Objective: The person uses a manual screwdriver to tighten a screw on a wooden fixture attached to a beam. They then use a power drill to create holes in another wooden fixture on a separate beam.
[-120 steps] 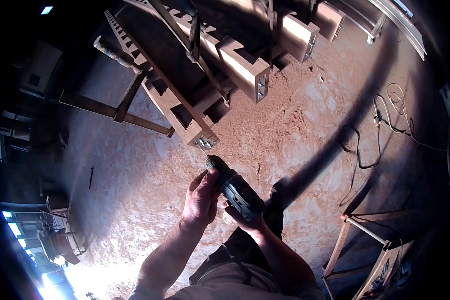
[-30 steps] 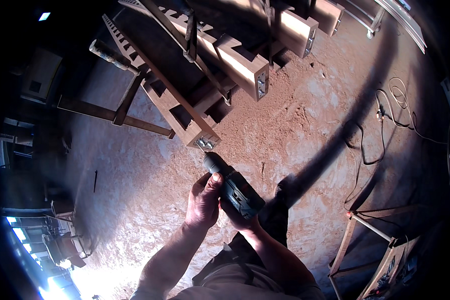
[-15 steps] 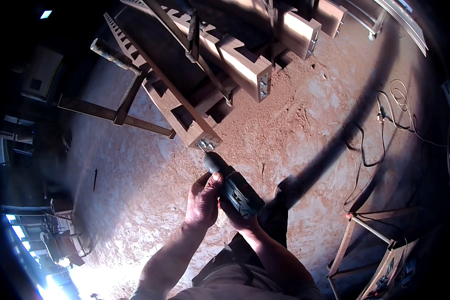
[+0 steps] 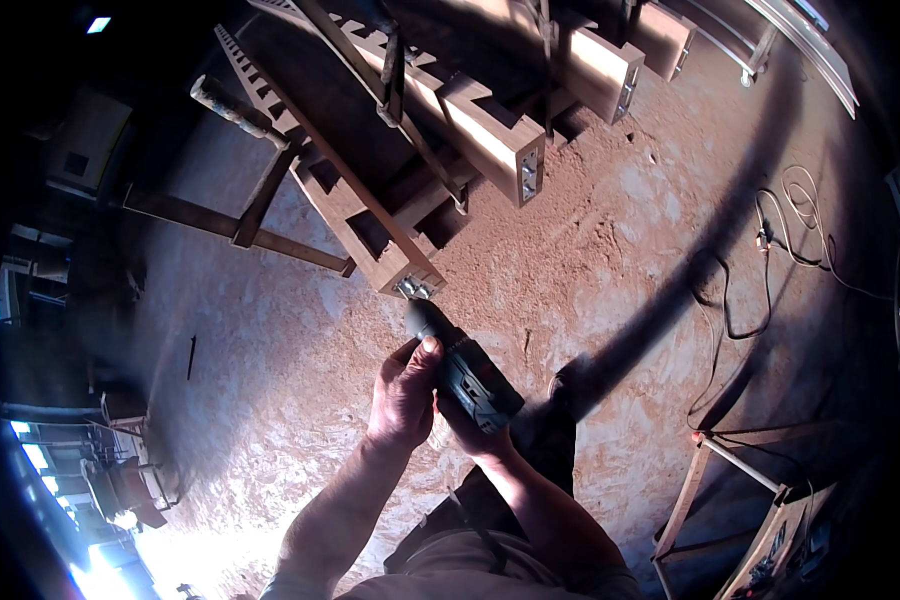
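Drill (image 4: 478,385): smooth plastic body w/ slight gloss; chuck (image 4: 425,319) looks matt. Notched beam (image 4: 385,266): smooth wood, approx. satin; end fittings (image 4: 413,288) = shiny metal. Floor (image 4: 590,285): v. rough, dusty, matt. Trousers (image 4: 550,465) & shirt (image 4: 460,572): matt cloth. Frame stand (image 4: 682,496): dull wood.

left fingers (image 4: 424,356) clasp a dark drill (image 4: 473,385) pointed at the end of a notched wooden beam (image 4: 349,206)

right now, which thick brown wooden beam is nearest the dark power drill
The leftmost thick wooden beam: its end lies right by the drill; the others end farther right.
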Demonstrator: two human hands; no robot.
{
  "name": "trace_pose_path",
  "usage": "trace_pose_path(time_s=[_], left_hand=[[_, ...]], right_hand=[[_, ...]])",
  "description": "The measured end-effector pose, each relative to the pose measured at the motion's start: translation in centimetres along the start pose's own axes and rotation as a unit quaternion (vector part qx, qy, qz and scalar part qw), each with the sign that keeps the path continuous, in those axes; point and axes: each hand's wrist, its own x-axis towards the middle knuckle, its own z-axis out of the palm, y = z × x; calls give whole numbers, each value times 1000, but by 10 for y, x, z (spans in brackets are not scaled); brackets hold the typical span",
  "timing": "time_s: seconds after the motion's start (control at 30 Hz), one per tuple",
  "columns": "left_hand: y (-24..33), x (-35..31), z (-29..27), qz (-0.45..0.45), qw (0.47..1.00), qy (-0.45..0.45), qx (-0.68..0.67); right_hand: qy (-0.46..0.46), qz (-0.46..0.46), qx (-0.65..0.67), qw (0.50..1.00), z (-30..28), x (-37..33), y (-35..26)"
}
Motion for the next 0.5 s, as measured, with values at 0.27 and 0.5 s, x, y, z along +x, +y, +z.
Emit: trace_pose_path(time_s=[0.27,0.5], left_hand=[[1,2,2,10,1000,-2,0],[-4,-1,9,11,1000,10,-18]], right_hand=[[19,-47,-15,999,3,9,-3],[12,-5,11,1000,1,13,-29]])
